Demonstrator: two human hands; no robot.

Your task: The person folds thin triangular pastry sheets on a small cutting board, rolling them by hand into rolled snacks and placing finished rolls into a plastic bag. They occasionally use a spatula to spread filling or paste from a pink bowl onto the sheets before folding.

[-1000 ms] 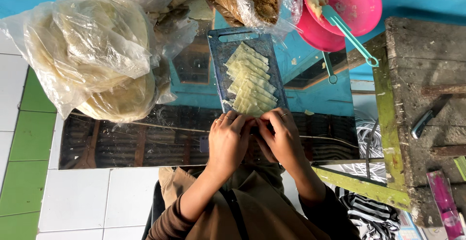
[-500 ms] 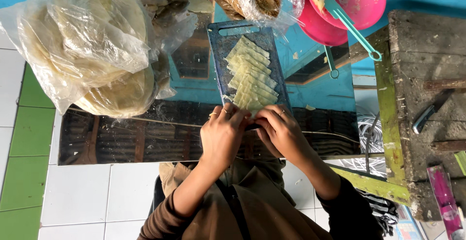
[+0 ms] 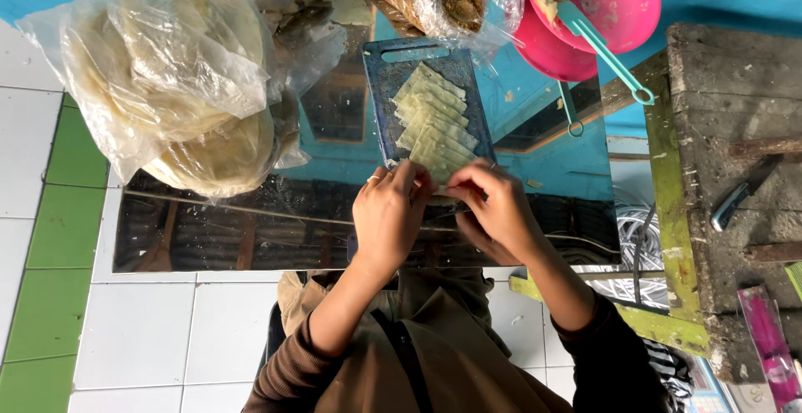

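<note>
Left hand point(image 3: 391, 217) and right hand point(image 3: 493, 208) brought together over the near edge of a dark blue cutting board point(image 3: 380, 87), fingertips meeting. Both pinching one pale folded dough wrapper point(image 3: 440, 189) between thumbs and forefingers; only a narrow strip of that wrapper visible between the fingertips, the rest hidden by the hands. Ring noted on a finger of the left hand.

Just beyond the hands, toward the far side: an overlapping row of pale, flat folded pieces point(image 3: 434, 121) laid along the cutting board, nearest piece just beside the fingertips. Held wrapper at the near end of this row; contact with the row not determinable.

Cutting board resting on a glossy, reflective counter point(image 3: 251, 229) with blue far portion.

Far left: large clear plastic bag of round, pale flatbread sheets point(image 3: 167, 79), lying on the counter, well apart from the hands. Far centre: a second clear bag holding brown crumbly contents point(image 3: 455, 0), just beyond the board. Far right: two stacked pink plastic bowls point(image 3: 618, 4), pale paste inside the upper one, a teal spoon point(image 3: 601, 50) leaning over its rim.

Right: weathered wooden bench point(image 3: 735, 112) with green-painted edge, a knife point(image 3: 743, 192) lying on top. White and green floor tiles point(image 3: 58, 238) on the left.
</note>
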